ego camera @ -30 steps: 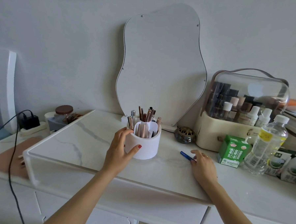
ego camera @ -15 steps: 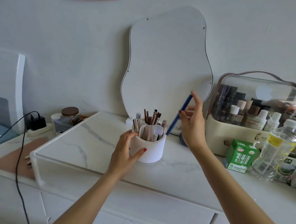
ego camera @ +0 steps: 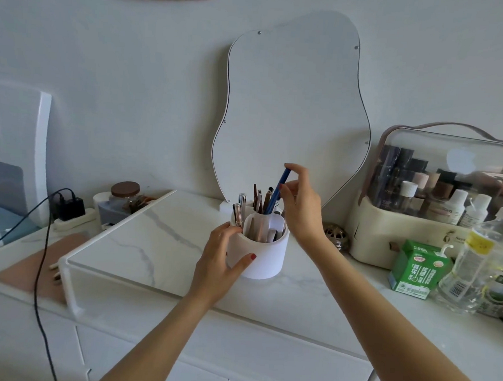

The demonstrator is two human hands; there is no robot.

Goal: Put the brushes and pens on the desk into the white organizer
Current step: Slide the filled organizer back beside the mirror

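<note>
White plastic forms the round organizer point(ego camera: 263, 256), which stands on the marble-patterned desk top point(ego camera: 154, 237) in front of a wavy-edged mirror point(ego camera: 292, 111). Its inner compartments are only partly visible; how they are divided behind the front wall cannot be made out. Brushes and pens point(ego camera: 258, 201) stand upright inside, their lower ends hidden by the wall. The left hand point(ego camera: 222, 258) wraps the organizer's left side, thumb on the front wall and fingers curled at the rim, touching a silver-capped pen point(ego camera: 237, 214). The right hand point(ego camera: 300, 203) pinches the top of a blue pen point(ego camera: 277, 191) between thumb and forefinger; the pen leans right, its lower end inside the organizer among the brushes, tip hidden. A small dark ornament point(ego camera: 337, 234) is partly concealed behind the right wrist. To the right stand a cream cosmetic case point(ego camera: 393, 235) with a clear lid, a green carton point(ego camera: 416, 270) and a clear bottle point(ego camera: 479, 263), the last cut off near the frame edge. At left, a brown-lidded jar point(ego camera: 124, 195), a black charger point(ego camera: 69, 205) with cable, and a tan mat point(ego camera: 33, 272) lie well apart from the organizer.
</note>
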